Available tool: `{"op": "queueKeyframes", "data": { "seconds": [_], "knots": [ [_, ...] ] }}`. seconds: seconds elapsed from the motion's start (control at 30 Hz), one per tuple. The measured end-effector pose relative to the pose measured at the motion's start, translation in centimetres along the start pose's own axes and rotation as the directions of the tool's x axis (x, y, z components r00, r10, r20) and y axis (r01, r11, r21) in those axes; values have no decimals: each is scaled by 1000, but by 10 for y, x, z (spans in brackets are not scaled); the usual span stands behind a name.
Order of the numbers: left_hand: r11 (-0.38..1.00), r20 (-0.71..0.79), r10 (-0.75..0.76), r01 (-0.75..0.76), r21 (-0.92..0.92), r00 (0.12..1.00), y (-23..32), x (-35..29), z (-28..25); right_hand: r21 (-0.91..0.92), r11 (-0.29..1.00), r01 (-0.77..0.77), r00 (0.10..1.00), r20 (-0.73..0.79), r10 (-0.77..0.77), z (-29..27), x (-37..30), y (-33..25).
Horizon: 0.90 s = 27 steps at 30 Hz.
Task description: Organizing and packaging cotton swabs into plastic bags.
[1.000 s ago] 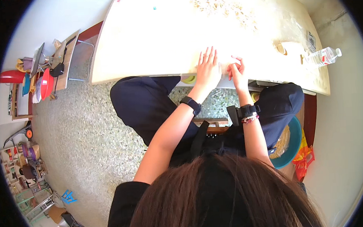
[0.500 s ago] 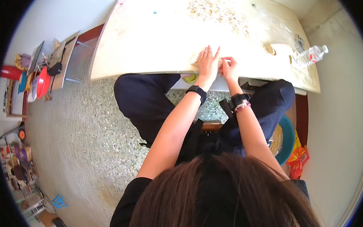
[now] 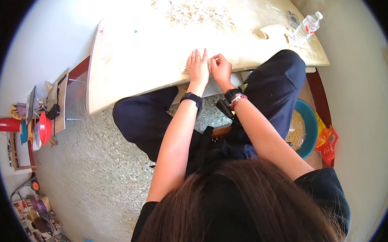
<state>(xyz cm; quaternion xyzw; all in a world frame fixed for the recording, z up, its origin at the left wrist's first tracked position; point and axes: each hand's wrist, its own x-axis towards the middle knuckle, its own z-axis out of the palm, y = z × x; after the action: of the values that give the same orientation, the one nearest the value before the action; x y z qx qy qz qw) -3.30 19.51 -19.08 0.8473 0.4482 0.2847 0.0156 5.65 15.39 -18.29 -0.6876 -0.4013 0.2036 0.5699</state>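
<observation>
My left hand (image 3: 198,69) lies flat on the pale table (image 3: 129,58) near its front edge, fingers stretched out. Under and beside its left side shows a row of thin pale pieces (image 3: 185,65), partly hidden by the palm. Close by on the right, my right hand (image 3: 221,69) is curled, with thumb and fingers drawn together; whatever they hold, if anything, cannot be made out. Farther back on the table is a loose scatter of small pale-tan pieces (image 3: 201,16).
Toward the table's right end stand a clear plastic bottle (image 3: 307,27) and a curved pale strip (image 3: 262,33). A teal basin (image 3: 309,128) of tan bits sits on the floor by my right knee, beside a red-and-yellow bag (image 3: 326,140). A side table (image 3: 61,99) stands at left.
The whole view has turned and shifted, so the table and both hands sit farther left. My left hand stays flat beside the row; my right hand's fingers look more tightly curled.
</observation>
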Motion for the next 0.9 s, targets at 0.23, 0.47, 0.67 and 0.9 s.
{"op": "queueKeyframes", "data": {
  "seconds": [0.23, 0.47, 0.67, 0.9],
  "knots": [
    [1000, 28, -14, 14, -7, 1000, -7, -4, -4, 133, 990, -39, 993, 118, 23, -2, -6, -8],
    [1000, 55, 25, -25, 12, 998, -5, -3, -17, 171, 985, -26, 987, 160, -2, 2, -9, 0],
    [978, 148, 31, -60, 198, 989, 4, -9, -28, 304, 882, -360, 858, 478, 185, -18, 0, -4],
    [967, 135, -73, 37, 253, 988, -45, -5, -39, 260, 865, -429, 773, 600, 203, -39, 7, -6]
  ]
}}
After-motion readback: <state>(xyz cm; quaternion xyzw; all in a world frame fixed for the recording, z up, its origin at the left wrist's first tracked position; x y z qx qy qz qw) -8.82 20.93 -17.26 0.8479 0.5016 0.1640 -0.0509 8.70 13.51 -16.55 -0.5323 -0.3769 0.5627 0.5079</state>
